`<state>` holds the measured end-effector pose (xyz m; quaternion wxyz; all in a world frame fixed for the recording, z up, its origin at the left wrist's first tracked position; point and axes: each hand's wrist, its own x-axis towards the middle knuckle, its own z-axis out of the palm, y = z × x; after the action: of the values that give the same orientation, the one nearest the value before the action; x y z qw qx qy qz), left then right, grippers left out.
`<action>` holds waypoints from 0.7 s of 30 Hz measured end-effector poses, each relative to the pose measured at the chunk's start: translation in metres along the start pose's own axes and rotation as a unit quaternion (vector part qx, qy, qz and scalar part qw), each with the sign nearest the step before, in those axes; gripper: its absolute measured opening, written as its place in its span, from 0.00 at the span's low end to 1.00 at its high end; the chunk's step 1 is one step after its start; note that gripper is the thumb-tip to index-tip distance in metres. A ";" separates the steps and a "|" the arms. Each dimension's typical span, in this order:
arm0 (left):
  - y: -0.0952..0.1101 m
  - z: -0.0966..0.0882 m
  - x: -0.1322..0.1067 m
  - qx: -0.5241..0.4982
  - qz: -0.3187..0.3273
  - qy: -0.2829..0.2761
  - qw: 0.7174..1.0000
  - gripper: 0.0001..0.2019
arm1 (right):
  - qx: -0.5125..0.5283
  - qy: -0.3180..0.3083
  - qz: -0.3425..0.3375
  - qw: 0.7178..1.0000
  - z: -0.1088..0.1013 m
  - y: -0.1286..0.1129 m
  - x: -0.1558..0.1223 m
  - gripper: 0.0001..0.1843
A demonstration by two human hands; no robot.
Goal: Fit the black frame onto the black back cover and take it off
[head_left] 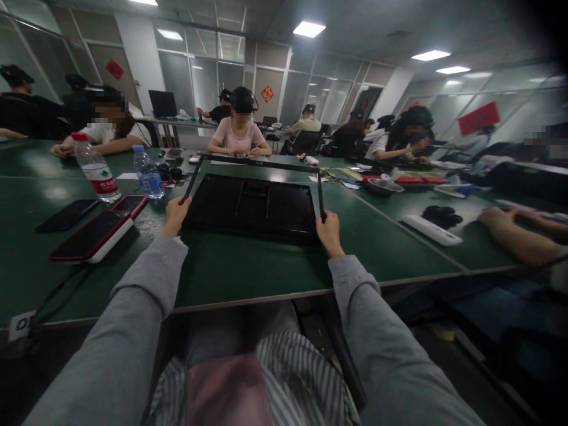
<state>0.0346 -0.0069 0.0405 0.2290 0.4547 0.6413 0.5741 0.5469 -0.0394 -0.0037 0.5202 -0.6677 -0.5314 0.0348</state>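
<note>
Between my hands I hold a thin black monitor bezel [261, 165], an open frame tilted up above the table. My left hand [176, 216] is closed round the lower end of its left side. The right side's lower end is gripped in my right hand [329, 232]. Behind and below the bezel lies a flat black monitor back cover [288, 208], with a raised part in its middle. The cover rests on the green table and shows partly through the frame's opening.
Left of me are phones [91, 234], a red-capped bottle [95, 168] and a blue-capped bottle [148, 173]. To the right lie a white oblong device [431, 230], a dark bundle [441, 216] and another person's hand [510, 228]. A person in pink [239, 133] sits opposite.
</note>
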 end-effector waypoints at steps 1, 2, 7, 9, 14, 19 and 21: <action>-0.007 0.001 0.004 0.048 0.016 -0.002 0.999 0.06 | -0.020 0.003 0.004 1.000 0.002 0.001 -0.001 0.16; -0.013 0.001 0.008 0.083 0.021 -0.003 0.996 0.06 | -0.028 0.000 0.003 1.000 0.004 0.002 -0.002 0.17; -0.037 0.002 0.022 0.153 0.024 -0.018 0.988 0.07 | -0.027 -0.057 0.004 0.998 0.014 0.009 -0.006 0.22; -0.040 0.002 0.022 0.176 0.027 -0.022 0.984 0.07 | -0.023 -0.068 0.003 0.997 0.018 0.014 -0.005 0.22; -0.038 0.005 0.014 0.243 0.035 -0.034 0.969 0.11 | -0.040 -0.080 -0.014 0.996 0.022 0.020 0.005 0.25; -0.042 0.009 0.012 0.332 0.041 -0.045 0.941 0.20 | -0.073 -0.105 -0.038 0.991 0.015 0.011 0.015 0.25; -0.045 0.010 0.012 0.351 0.046 -0.040 0.934 0.22 | -0.058 -0.107 -0.069 0.990 0.012 0.009 0.016 0.25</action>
<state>0.0227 0.0124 -0.0016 0.0534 0.5573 0.7709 0.3038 0.5523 -0.0183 -0.0076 0.4215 -0.6513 -0.6297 0.0394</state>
